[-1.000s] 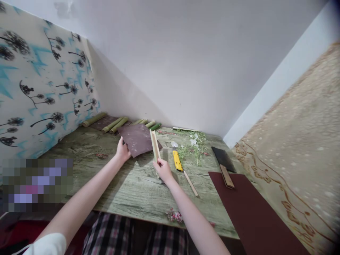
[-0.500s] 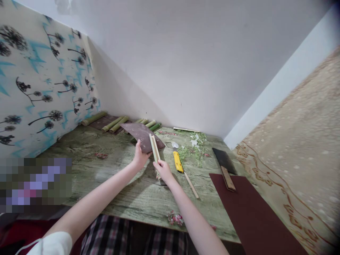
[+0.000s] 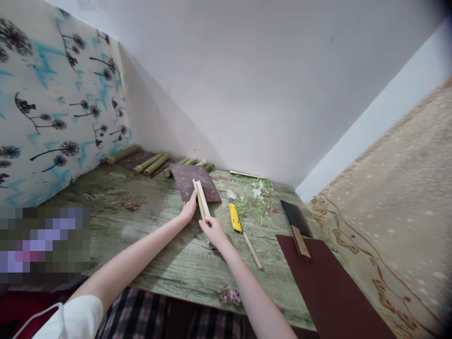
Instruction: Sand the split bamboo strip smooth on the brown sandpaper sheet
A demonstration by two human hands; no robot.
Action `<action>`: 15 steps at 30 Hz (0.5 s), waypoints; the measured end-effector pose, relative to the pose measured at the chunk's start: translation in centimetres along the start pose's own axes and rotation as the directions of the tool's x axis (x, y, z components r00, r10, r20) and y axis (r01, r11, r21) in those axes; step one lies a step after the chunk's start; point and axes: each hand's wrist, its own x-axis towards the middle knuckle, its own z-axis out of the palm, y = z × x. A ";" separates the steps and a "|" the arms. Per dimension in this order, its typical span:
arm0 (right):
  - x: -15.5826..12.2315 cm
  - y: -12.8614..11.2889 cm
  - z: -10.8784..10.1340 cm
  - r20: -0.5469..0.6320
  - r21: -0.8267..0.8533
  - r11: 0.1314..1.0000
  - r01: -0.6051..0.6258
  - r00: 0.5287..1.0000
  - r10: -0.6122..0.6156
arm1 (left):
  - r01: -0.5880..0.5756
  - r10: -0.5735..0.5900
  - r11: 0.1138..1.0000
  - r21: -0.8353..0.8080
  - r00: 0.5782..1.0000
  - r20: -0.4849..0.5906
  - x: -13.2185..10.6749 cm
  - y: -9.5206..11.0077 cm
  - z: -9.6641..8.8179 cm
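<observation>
A split length of bamboo [image 3: 202, 201], its hollow side up, slants away from me above the table. My right hand [image 3: 213, 230] is closed round its near end. Under and behind the bamboo lies a brown, scuffed sheet of sandpaper [image 3: 181, 178]. My left hand [image 3: 190, 207] grips the sheet's near edge beside the bamboo, its thumb along the strip; the fingers underneath are hidden. Just right of my hands rests a yellow-handled cutter [image 3: 234, 217], with a thin wooden stick [image 3: 253, 251] close to its near end.
Green shavings [image 3: 259, 202] are scattered behind the cutter. Several bamboo pieces [image 3: 157, 164] lie along the wall at the back left. To the right, a cleaver [image 3: 295, 219] with a wooden handle overlaps a dark red sheet [image 3: 323, 282]. A patterned wall covering [image 3: 70, 94] borders the left side.
The sandpaper has flattened out and its left corner has swung right. My left hand has come closer against the bamboo. The strip has shifted slightly left with my right hand.
</observation>
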 end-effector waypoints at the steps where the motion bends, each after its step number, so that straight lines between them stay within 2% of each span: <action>1: 0.1 -0.2 -0.1 0.019 -0.032 0.999 -0.001 1.000 0.001 | 0.005 -0.005 1.000 -0.001 0.999 -0.031 0.2 0.0 0.0; 3: 0.5 -0.6 -0.2 0.064 -0.105 0.994 -0.003 0.998 0.010 | 0.020 -0.022 0.999 -0.027 0.997 -0.072 0.7 -0.1 -0.3; 7: 2.1 -1.7 -0.5 0.147 -0.294 0.956 0.000 0.988 0.046 | 0.088 -0.098 0.985 -0.151 0.994 -0.057 1.9 -0.9 -0.9; 11: 4.3 -2.7 -0.3 0.142 -0.504 0.864 -0.009 0.986 0.093 | 0.126 -0.140 0.958 -0.258 0.990 -0.034 2.6 -1.9 -1.3; 15: 6.5 -4.0 0.1 0.126 -0.621 0.781 -0.057 0.977 0.172 | 0.084 -0.111 0.943 -0.321 0.992 -0.067 2.6 -2.2 -1.4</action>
